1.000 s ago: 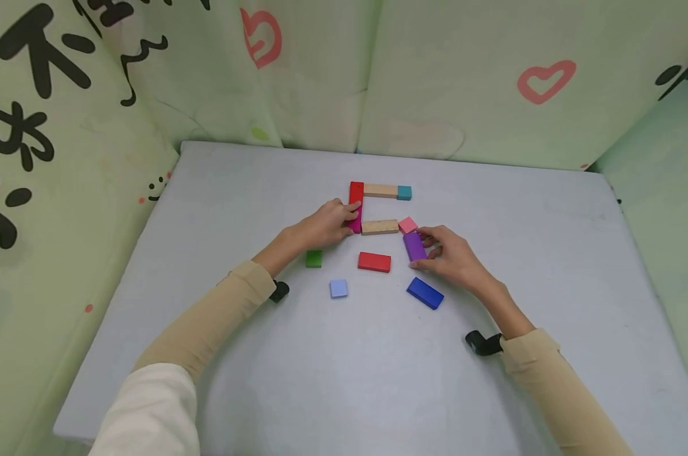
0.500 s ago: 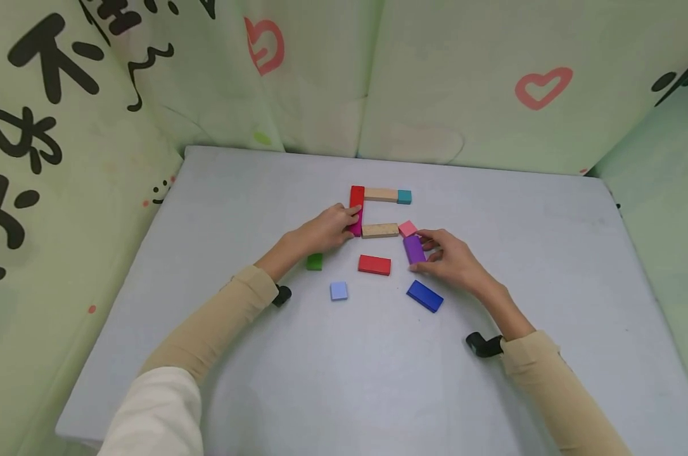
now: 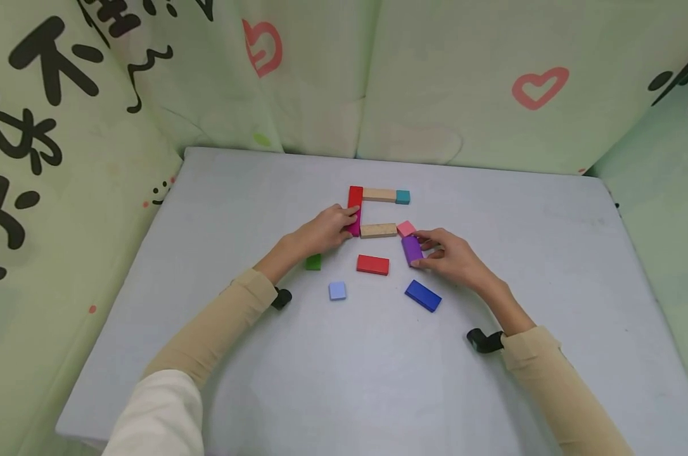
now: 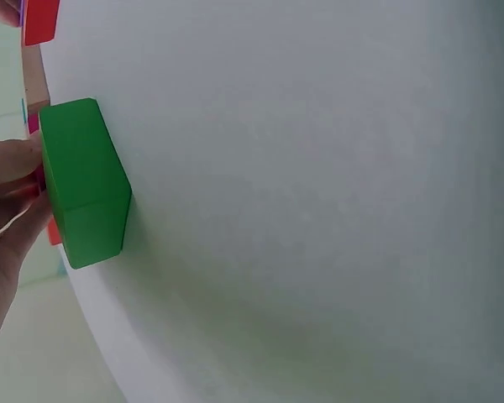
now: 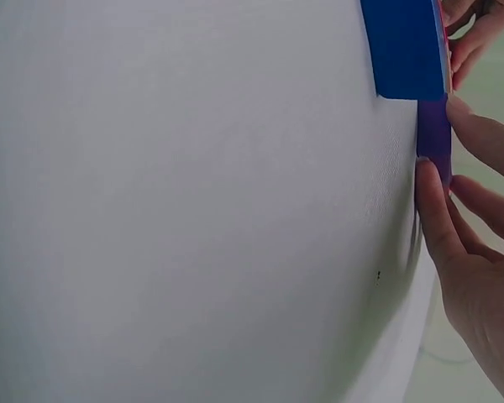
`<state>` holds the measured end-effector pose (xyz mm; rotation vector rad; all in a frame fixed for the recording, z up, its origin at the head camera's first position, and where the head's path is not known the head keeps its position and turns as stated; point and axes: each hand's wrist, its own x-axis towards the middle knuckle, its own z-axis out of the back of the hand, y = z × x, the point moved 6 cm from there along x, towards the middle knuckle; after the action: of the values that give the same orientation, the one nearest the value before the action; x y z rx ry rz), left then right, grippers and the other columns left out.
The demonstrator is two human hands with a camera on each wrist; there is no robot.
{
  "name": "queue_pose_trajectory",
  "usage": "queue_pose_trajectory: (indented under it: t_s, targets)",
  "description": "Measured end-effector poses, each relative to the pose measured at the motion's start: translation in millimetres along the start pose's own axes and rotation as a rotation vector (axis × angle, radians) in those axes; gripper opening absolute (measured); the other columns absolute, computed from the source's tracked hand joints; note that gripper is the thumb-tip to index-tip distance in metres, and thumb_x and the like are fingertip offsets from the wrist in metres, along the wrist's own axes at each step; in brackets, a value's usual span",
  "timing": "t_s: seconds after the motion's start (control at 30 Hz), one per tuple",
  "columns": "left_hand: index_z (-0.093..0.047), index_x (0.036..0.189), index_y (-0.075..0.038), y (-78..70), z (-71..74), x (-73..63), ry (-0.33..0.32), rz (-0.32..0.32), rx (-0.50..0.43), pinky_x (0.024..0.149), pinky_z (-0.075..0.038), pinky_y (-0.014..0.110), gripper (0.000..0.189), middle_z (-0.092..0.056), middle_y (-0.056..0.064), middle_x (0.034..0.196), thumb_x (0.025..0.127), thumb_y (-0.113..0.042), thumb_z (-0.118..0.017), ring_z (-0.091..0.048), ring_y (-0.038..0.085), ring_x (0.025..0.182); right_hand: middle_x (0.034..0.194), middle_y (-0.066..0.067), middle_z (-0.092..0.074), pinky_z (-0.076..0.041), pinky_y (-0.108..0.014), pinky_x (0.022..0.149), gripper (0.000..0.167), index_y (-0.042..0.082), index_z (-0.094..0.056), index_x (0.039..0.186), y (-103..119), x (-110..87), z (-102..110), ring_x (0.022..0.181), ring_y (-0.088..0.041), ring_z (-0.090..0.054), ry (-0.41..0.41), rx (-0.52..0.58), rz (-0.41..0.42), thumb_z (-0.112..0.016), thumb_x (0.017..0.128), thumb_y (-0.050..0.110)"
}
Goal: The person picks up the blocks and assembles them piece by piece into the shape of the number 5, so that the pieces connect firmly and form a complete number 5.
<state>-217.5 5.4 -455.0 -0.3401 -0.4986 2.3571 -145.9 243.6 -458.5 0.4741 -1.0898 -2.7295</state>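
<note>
My left hand (image 3: 325, 229) holds a magenta block (image 3: 353, 226), fingers over its left side and thumb at its near end. A red block (image 3: 355, 196) continues it at the far end. My right hand (image 3: 453, 254) pinches a purple block (image 3: 411, 251) between thumb and fingers. The purple block lies slanted, its far end right at a small pink block (image 3: 406, 228). A speckled tan block (image 3: 378, 230) runs between the magenta and pink blocks. From the red block's top, a plain tan block (image 3: 379, 195) leads right to a teal block (image 3: 403, 197).
Nearer the person lie a loose red block (image 3: 372, 265), a blue block (image 3: 423, 296), a light blue block (image 3: 337, 291) and a green block (image 4: 88, 185) beside the left wrist. Green cloth walls (image 3: 435, 82) stand behind the grey-white table (image 3: 350, 392) and at its sides.
The right thumb has slid slightly away from the person along the purple block. The left hand and the blocks stay put; the head view tilts a little.
</note>
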Motion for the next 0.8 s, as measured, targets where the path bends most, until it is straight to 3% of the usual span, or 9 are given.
queue_pose_trajectory:
  t_s: [0.8]
  targets:
    - [-0.054,0.145,0.000,2.5,2.2,-1.5,0.006,0.015,-0.070,0.101,-0.055,0.029,0.051,-0.046,0.012,0.159,0.098,-0.014,-0.071,-0.056,0.029,0.127,0.136,-0.024,-0.058,-0.052,-0.053,0.104,0.065,0.000,-0.047,0.151,-3.0,0.1,1.1,0.123,-0.039,-0.059,0.008,0.020,0.011,-0.076,0.094,0.014]
